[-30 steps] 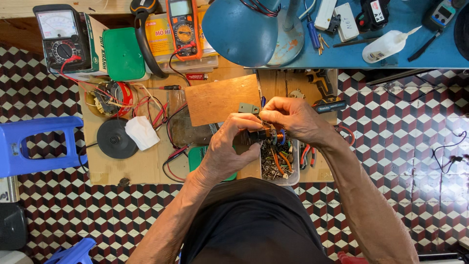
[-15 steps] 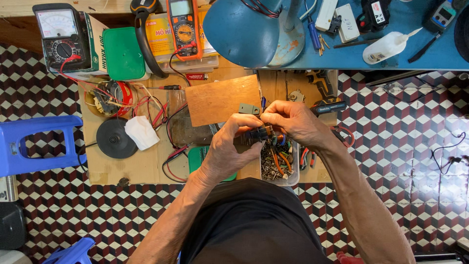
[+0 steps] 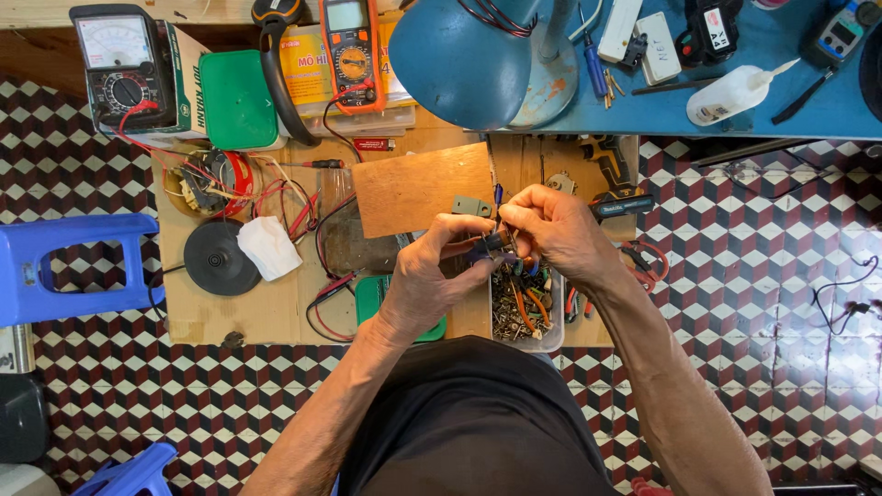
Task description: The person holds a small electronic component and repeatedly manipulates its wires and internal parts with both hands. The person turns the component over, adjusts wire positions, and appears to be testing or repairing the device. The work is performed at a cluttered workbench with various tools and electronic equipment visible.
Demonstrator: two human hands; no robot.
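Both hands meet at centre frame over my work area. Left hand (image 3: pixel 432 276) is curled shut around a small dark tool (image 3: pixel 489 244), prob. pliers w/ blue grip, can't tell exactly. Right hand (image 3: pixel 556 230) is pinched closed at the tool's tip, on something too small for me to make out. Tool sits between the two hands, held up above a clear plastic parts tray (image 3: pixel 525 312) full of screws & orange-handled bits, just near-side of the hands.

Far of my hands: a brown wooden board (image 3: pixel 418 188) lying on the cardboard tabletop (image 3: pixel 248 312), w/ a small grey bracket (image 3: pixel 470 206) touching its right edge. Left of the board: black round disc (image 3: pixel 213 259), white crumpled cloth (image 3: pixel 268 248) beside it, tangle of red & black wires (image 3: pixel 276 197).

Far left edge: analog meter (image 3: pixel 118 57), green box (image 3: pixel 239 99), orange digital multimeter (image 3: pixel 351 50). Blue lamp shade (image 3: pixel 459 60) hangs over the far centre. Far right: blue tabletop (image 3: pixel 735 115) w/ white squeeze bottle (image 3: pixel 730 92). Blue plastic stool (image 3: pixel 69 266) on checkered floor (image 3: pixel 763 276), far left.
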